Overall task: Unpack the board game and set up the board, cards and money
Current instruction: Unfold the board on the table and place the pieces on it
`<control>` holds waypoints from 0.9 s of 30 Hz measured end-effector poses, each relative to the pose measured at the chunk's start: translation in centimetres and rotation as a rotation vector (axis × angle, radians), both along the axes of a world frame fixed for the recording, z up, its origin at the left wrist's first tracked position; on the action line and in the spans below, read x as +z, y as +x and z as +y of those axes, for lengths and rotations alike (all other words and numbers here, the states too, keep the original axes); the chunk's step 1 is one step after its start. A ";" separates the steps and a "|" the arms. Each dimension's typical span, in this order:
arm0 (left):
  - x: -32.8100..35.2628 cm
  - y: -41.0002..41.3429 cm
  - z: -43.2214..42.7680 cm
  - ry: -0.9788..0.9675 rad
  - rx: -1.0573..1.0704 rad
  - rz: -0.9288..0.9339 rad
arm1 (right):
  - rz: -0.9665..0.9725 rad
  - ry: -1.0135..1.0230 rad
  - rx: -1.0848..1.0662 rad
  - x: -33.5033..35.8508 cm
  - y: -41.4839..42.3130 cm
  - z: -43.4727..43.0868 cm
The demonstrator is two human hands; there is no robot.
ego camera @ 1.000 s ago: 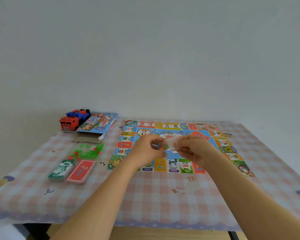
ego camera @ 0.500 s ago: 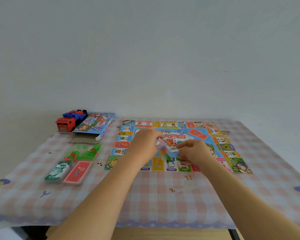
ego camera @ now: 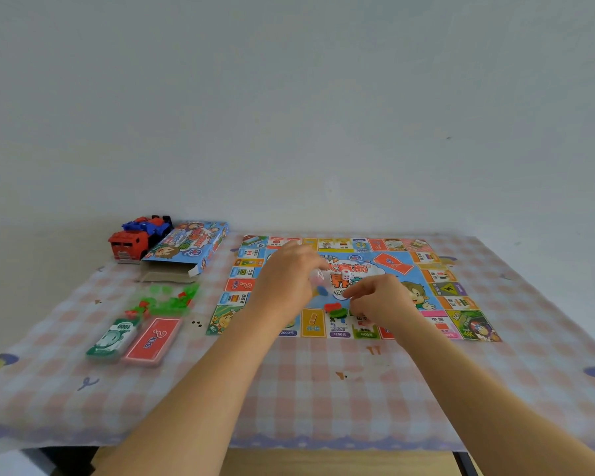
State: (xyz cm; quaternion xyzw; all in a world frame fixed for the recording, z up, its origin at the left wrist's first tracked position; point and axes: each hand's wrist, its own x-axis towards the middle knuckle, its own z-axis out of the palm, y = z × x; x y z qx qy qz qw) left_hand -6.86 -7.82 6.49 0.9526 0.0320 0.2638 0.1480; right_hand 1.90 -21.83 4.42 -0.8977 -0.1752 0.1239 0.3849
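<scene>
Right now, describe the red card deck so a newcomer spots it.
Find the game board on the checked tablecloth, then look left of its near-left corner. Two stacks lie side by side there. The red card deck is the right-hand one, marked with a question mark, unlike the green money stack.

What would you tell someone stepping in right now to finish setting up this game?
Hands: left hand holds what looks like a small clear bag; right hand curls over the pawns, grip unclear.
Done: board is laid out, with a die and one red deck on it.
Probably left: money, second red deck and houses, all left of the board.
</scene>
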 end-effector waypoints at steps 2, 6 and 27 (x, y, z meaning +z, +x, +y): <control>-0.2 0.0 0.2 -0.026 0.008 -0.034 | 0.000 0.017 0.004 0.1 0.0 0.1; -0.7 0.2 0.5 -0.084 0.046 -0.117 | 0.028 0.084 -0.001 0.1 0.0 0.3; -4.2 -0.6 2.1 -0.370 0.395 0.124 | -0.074 -0.057 0.158 -0.3 -0.9 0.6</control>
